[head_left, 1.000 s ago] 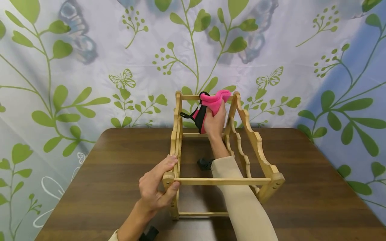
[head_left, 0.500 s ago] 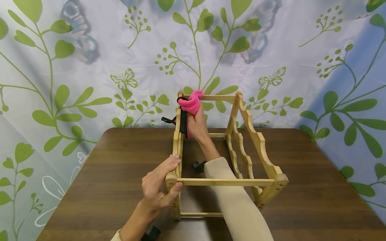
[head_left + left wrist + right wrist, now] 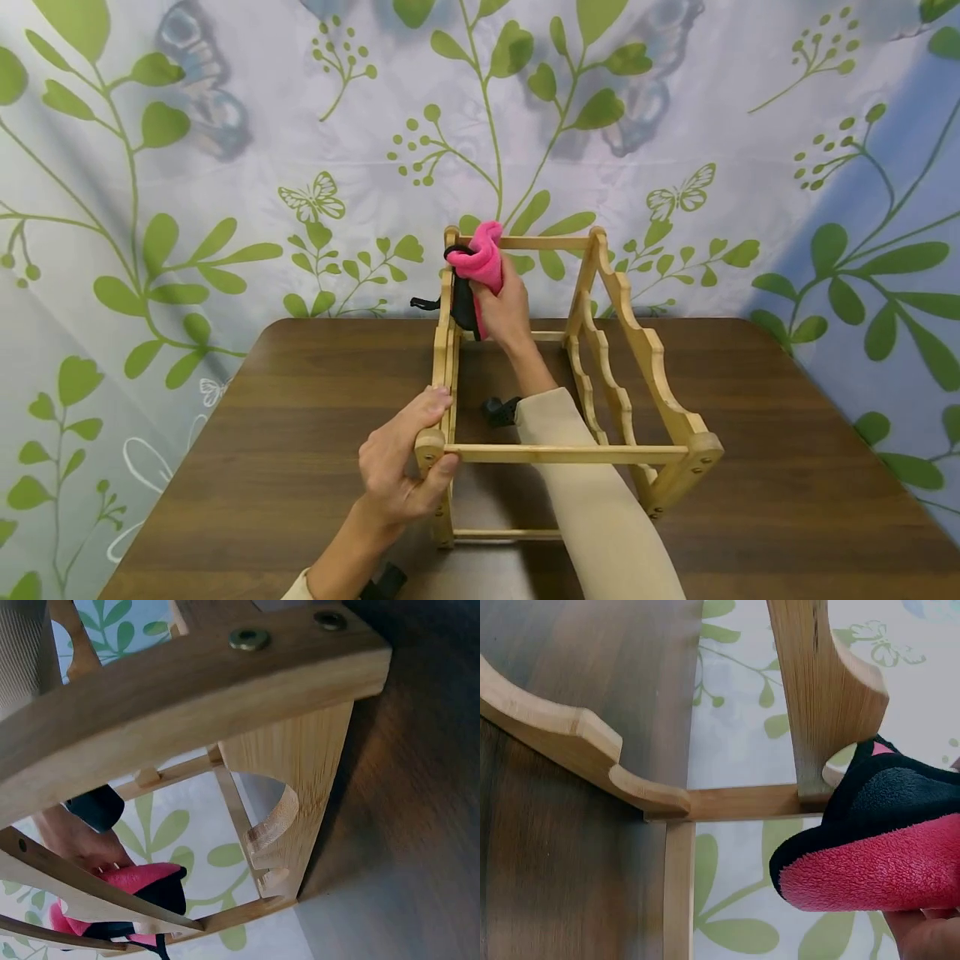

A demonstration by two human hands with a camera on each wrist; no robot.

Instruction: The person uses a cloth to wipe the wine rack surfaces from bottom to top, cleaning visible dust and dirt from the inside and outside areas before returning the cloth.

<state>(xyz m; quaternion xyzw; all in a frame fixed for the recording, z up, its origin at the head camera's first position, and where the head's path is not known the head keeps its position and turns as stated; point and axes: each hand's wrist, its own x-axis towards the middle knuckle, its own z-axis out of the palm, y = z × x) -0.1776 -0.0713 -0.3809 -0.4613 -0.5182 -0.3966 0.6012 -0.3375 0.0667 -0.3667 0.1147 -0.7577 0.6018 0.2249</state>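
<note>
Head view shows a person working at a brown wood-grain worktop (image 3: 315,433), on which a pale wooden rack (image 3: 562,454) stands. Scalloped rails (image 3: 622,400) run along the rack's right side, and straight crossbars (image 3: 543,242) join its two sides at the near and far ends. The left hand (image 3: 397,467) grips the near left corner of the rack, its thumb by the end of the near top crossbar. The right hand (image 3: 502,312) reaches through the frame and holds a bunched pink-and-black plush cloth (image 3: 480,254) at the far end of the rack's left side. A black loop (image 3: 425,303) on the cloth sticks out past the outer side of that rail. Whether the cloth presses on the wood or sits just beside it cannot be told. Right wrist view shows the cloth's black edging and fuzzy pink pile next to a notched upright (image 3: 810,697). Left wrist view shows two metal bolts (image 3: 249,639) in the rack's near end piece. Both arms wear cream sleeves (image 3: 600,500), and a black wrist device (image 3: 498,411) sits at the right cuff. Behind the worktop hangs a pale curtain (image 3: 262,83) printed with green leaves and butterflies.
</note>
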